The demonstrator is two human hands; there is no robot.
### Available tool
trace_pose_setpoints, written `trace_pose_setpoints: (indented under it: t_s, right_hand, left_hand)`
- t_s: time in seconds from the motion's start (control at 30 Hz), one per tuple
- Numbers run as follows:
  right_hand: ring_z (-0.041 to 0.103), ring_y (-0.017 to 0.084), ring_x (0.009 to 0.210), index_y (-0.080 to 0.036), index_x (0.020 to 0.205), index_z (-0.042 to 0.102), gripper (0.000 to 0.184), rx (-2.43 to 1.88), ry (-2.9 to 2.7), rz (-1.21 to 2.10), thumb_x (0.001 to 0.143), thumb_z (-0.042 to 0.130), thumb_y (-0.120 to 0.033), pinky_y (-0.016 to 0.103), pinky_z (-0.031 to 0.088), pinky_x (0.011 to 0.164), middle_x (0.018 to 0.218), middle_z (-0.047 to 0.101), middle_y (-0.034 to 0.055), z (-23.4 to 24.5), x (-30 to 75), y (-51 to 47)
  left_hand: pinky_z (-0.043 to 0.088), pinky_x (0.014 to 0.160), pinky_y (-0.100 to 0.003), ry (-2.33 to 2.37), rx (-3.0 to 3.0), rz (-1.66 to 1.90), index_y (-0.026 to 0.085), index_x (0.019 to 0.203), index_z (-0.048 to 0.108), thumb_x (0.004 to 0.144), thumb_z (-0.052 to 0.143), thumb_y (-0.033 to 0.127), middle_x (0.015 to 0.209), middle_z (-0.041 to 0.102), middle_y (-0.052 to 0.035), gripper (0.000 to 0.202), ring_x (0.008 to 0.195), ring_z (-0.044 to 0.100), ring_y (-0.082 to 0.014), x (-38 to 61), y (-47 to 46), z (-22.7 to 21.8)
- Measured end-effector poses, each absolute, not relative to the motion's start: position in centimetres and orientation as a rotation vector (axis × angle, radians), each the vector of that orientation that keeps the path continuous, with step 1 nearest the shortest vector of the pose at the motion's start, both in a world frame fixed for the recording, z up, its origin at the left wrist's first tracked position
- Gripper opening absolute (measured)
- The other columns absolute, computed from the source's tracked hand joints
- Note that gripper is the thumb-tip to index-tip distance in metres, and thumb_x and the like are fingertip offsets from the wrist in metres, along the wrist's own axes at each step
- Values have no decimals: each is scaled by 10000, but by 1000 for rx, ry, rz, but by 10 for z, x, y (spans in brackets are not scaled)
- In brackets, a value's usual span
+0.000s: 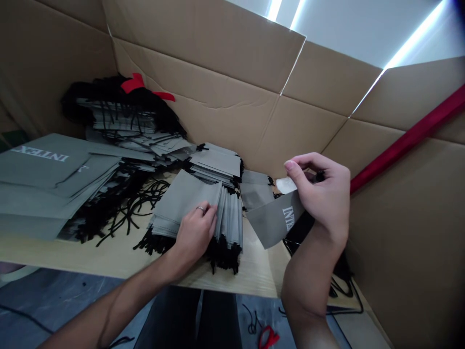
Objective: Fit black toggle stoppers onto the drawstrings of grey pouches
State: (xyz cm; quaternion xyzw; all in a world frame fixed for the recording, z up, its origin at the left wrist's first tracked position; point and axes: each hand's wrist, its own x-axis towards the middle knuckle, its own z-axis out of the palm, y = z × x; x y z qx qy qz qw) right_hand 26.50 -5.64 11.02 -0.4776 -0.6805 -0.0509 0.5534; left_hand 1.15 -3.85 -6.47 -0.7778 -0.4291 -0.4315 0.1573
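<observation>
A single grey drawstring pouch point(276, 219) with white lettering is held up above the table's near edge, toward its right end, pinched in the right hand point(324, 198): the thumb and fingers are closed on the pouch's upper end, where a small white piece point(286, 184) also sits between the fingertips, and the pouch hangs slanting down to the left. Just left of it, the left hand point(196, 233), a ring on one finger, lies on a stack of the same grey pouches point(198, 206) standing on edge near the middle of the near edge; its fingers are curled into the stack, gripping a few of the pouches and parting them from the rest, and the black cords point(223, 254) of the stack spill toward the edge. Behind this stack, toward the far edge, lies a second, flatter pile of pouches point(218, 164), and one more pouch point(255, 191) lies flat just right of it. Farther left, loose black drawstrings point(123, 208) trail over the wooden table point(119, 257), beside large grey bags point(47, 179) with white lettering at the left end. At the far left corner sits a heap of bundled pouches point(119, 116) tied with a red ribbon point(136, 85). Brown cardboard walls point(225, 87) stand along the far and right sides, with a red bar point(410, 138) crossing the right one.
</observation>
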Motion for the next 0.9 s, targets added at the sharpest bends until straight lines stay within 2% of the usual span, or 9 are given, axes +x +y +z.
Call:
trace_pose_setpoints:
  t_s: [0.2,0.33,0.43,0.5,0.6,0.67,0.73,0.8,0.9]
  right_hand:
    - [620,170,649,-235,883,820,225,-1166,-1623,-95,995,816,-431,318,450,589,792,768,29,112,268,-59]
    - [625,171,668,-218,874,819,263,-1332,-1815,-20,1020,780,-433,322,444,638,758,760,24,113,275,-54]
    - [663,168,758,-211,922,826,198,-1554,-2173,163,1030,772,-368,309,462,718,848,795,14,106,283,-34]
    - [684,157,752,-218,903,839,63,-1641,-2339,325,953,851,-253,287,480,722,826,797,-12,95,288,-11]
    - [702,158,717,-191,886,828,116,-1798,-2408,450,861,941,-204,281,542,710,766,767,-23,70,293,27]
    - [738,168,816,-157,993,784,195,-1909,-2344,401,998,857,-338,336,634,799,925,784,18,54,293,46]
    - [762,188,954,-166,1109,765,227,-1937,-2261,330,1079,765,-391,384,669,891,1107,790,62,42,288,56]
    - [766,208,1042,-175,1186,757,238,-1877,-2203,284,1096,739,-395,412,674,946,1206,780,81,33,277,58]
    - [768,224,1070,-162,1208,754,261,-1711,-2139,258,1094,742,-396,440,671,970,1210,778,83,18,254,49]
  left_hand:
    - [539,721,-352,-1446,-2326,-1257,186,1201,790,1109,565,280,1008,771,-92,261,777,713,-228,10,-46,-66]
    - [536,761,-358,-1589,-2463,-1292,198,1249,768,1072,593,326,978,769,-63,279,812,725,-230,5,-51,-56]
    - [538,736,-345,-1705,-2578,-1320,191,1284,735,1074,605,466,897,760,-27,369,758,714,-212,-3,-48,-44]
    - [535,698,-332,-1790,-2649,-1314,187,1283,720,1101,542,560,863,762,-17,452,710,703,-199,-8,-41,-35]
    - [540,723,-348,-1921,-2703,-1230,167,1260,717,1126,469,568,895,787,-52,490,772,731,-225,-14,-23,-25]
    - [550,762,-375,-1976,-2728,-1129,153,1241,717,1125,492,548,927,793,-83,470,837,744,-256,-16,-9,-21]
    - [572,777,-385,-1986,-2786,-1014,145,1242,712,1131,530,529,911,776,-77,440,832,733,-250,-16,4,-20]
    - [614,797,-378,-1968,-2860,-903,146,1253,708,1129,603,510,942,759,-55,399,820,722,-211,-15,15,-20]
    - [669,868,-393,-1950,-2923,-797,151,1283,709,1098,707,478,1123,756,-70,376,929,744,-195,-13,27,-23]
